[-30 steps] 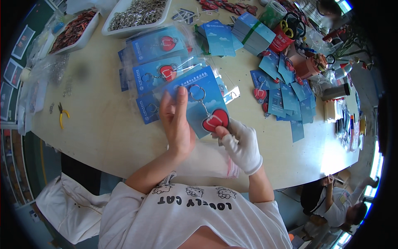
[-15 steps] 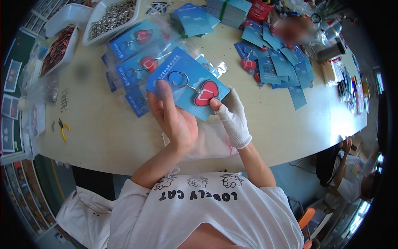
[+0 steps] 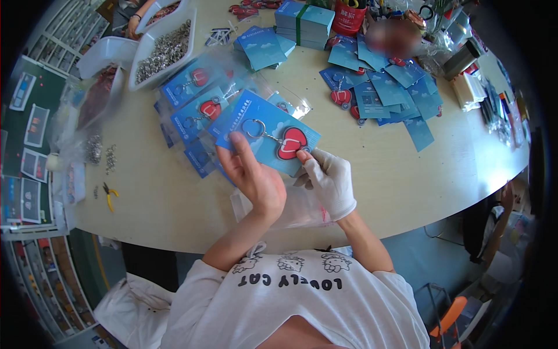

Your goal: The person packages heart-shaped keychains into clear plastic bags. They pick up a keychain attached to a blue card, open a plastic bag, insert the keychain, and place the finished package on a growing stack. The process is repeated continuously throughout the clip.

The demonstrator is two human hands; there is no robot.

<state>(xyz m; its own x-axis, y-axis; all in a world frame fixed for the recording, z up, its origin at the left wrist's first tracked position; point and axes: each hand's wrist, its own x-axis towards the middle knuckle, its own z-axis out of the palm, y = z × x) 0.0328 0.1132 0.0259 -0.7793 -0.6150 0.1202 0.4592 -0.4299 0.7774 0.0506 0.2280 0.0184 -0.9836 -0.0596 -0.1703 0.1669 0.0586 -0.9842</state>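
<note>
At the centre of the frame, a blue card (image 3: 268, 138) carrying a red heart keyring (image 3: 289, 143) is held above the desk (image 3: 407, 174). The bare left hand (image 3: 253, 174) is closed on the card's lower left edge, and the gloved right hand (image 3: 328, 180) pinches its lower right corner beside the heart. A clear plastic bag (image 3: 290, 209) lies beneath the hands. Further up, finished carded keyrings (image 3: 195, 99) are spread at upper left, loose blue cards (image 3: 389, 87) at upper right, and a white tray of metal rings (image 3: 165, 49) sits at the top left.

Your desk (image 3: 174, 203) is pale and rounded. On it lie loose blue cards (image 3: 389, 93), a card stack (image 3: 305, 22), a tray of rings (image 3: 165, 49), yellow pliers (image 3: 109, 195) and clear bags (image 3: 290, 206).
</note>
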